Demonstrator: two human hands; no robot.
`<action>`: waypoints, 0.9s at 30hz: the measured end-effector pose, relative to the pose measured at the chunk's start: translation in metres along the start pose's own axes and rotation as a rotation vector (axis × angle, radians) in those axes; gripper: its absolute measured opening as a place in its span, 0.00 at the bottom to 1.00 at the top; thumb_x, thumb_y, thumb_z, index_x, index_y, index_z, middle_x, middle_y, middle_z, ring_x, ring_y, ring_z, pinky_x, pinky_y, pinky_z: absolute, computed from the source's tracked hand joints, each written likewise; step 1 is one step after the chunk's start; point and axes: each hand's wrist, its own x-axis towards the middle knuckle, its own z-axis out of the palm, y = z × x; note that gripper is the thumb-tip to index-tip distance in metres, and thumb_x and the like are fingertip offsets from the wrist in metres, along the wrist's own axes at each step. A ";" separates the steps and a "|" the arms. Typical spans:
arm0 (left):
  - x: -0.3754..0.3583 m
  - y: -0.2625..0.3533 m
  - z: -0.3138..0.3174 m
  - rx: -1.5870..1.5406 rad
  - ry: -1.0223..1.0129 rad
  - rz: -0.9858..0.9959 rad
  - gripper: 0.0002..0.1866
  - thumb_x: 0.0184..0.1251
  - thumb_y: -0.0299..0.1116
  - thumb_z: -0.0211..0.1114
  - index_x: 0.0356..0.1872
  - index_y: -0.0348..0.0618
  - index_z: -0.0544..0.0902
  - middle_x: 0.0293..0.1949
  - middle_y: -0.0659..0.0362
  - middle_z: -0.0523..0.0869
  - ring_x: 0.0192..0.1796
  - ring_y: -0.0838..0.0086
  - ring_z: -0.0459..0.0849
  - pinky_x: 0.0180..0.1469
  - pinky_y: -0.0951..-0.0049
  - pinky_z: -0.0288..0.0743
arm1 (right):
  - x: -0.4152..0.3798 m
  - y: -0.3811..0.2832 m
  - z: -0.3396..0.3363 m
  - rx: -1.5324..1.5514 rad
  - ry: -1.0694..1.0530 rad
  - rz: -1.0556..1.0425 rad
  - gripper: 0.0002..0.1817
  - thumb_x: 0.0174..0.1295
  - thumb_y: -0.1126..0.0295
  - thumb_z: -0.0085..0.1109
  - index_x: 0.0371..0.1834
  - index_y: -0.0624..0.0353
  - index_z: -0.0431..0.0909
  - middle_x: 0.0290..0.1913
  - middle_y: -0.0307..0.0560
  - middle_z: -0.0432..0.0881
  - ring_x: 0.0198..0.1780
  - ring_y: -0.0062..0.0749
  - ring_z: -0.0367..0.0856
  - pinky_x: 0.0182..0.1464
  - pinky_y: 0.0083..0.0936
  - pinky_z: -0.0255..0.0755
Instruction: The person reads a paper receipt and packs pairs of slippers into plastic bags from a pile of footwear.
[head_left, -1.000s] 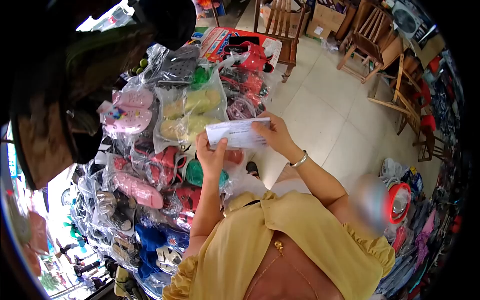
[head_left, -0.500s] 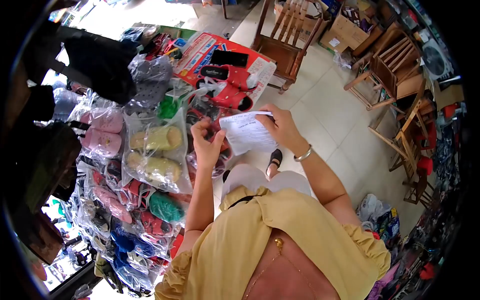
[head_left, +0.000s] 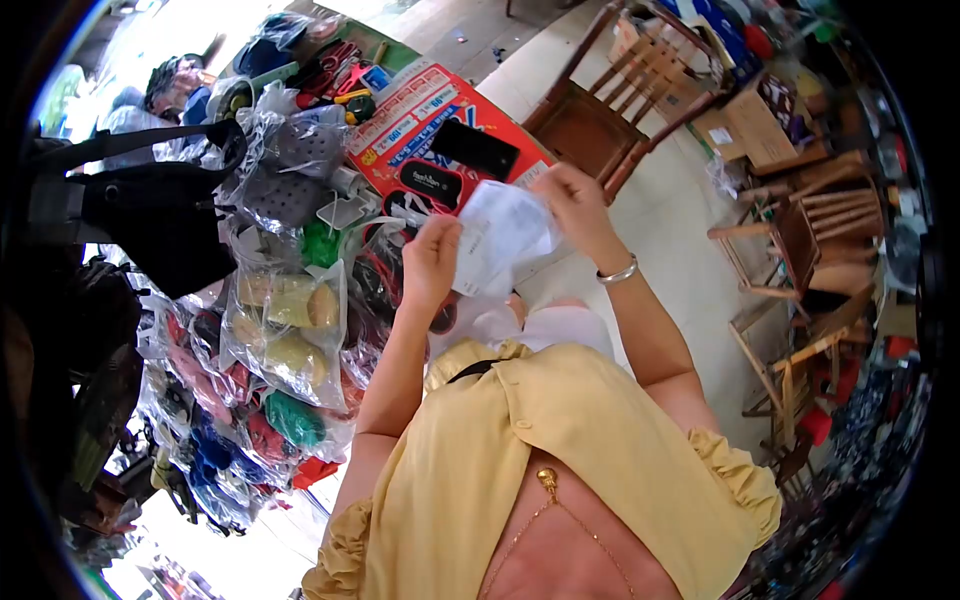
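A white printed paper (head_left: pixel 500 232) hangs between my two hands, above my lap, creased and slightly blurred. My left hand (head_left: pixel 432 262) pinches its left edge. The upper right edge is gripped by my right hand (head_left: pixel 578 205), whose wrist has a silver bangle (head_left: pixel 618 270). Just behind the paper, red shoes with a black insole (head_left: pixel 430 182) lie on a red and white printed board (head_left: pixel 400 130). A black phone (head_left: pixel 475 149) rests on that board, beyond the shoes.
Bagged slippers (head_left: pixel 290 345) and other bagged shoes are heaped at the left. Black bags (head_left: pixel 160 215) hang at the far left. One wooden chair (head_left: pixel 590 125) stands beyond my right hand, with more wooden chairs (head_left: pixel 800 240) and a cardboard box (head_left: pixel 765 130) farther right.
The paper has been raised and tilted, with its lower part swung outward. Both hands moved up in view, and the camera view has rotated and shifted.
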 end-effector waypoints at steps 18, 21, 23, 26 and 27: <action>0.233 -0.072 0.150 0.759 -0.398 0.176 0.22 0.63 0.42 0.64 0.58 0.47 0.77 0.58 0.57 0.80 0.67 0.63 0.70 0.68 0.51 0.58 | 0.232 0.115 -0.131 0.446 -0.274 0.551 0.16 0.62 0.73 0.63 0.52 0.63 0.80 0.46 0.39 0.84 0.45 0.21 0.81 0.50 0.22 0.75; 0.261 -0.076 0.160 0.937 -0.756 0.085 0.24 0.61 0.47 0.65 0.55 0.45 0.79 0.55 0.59 0.81 0.67 0.65 0.71 0.71 0.49 0.54 | 0.263 0.128 -0.149 0.456 -0.371 0.561 0.16 0.61 0.73 0.63 0.52 0.63 0.79 0.46 0.41 0.84 0.45 0.23 0.82 0.51 0.23 0.75; 0.266 -0.078 0.157 0.989 -0.929 0.048 0.21 0.61 0.47 0.66 0.49 0.45 0.82 0.52 0.59 0.82 0.65 0.66 0.72 0.72 0.51 0.53 | 0.277 0.130 -0.153 0.506 -0.341 0.633 0.15 0.62 0.74 0.63 0.52 0.63 0.79 0.47 0.42 0.84 0.46 0.24 0.83 0.51 0.24 0.76; 0.259 -0.079 0.149 0.935 -0.835 0.132 0.19 0.57 0.47 0.69 0.44 0.46 0.83 0.49 0.61 0.82 0.64 0.68 0.73 0.72 0.55 0.53 | 0.287 0.141 -0.156 0.543 -0.360 0.682 0.15 0.62 0.74 0.64 0.51 0.64 0.79 0.47 0.43 0.84 0.46 0.25 0.83 0.51 0.25 0.77; 0.260 -0.075 0.146 0.916 -0.826 0.160 0.20 0.55 0.47 0.70 0.45 0.47 0.82 0.49 0.61 0.81 0.64 0.68 0.73 0.71 0.57 0.54 | 0.288 0.146 -0.156 0.550 -0.365 0.687 0.15 0.62 0.74 0.64 0.51 0.64 0.79 0.47 0.43 0.84 0.46 0.25 0.83 0.51 0.25 0.77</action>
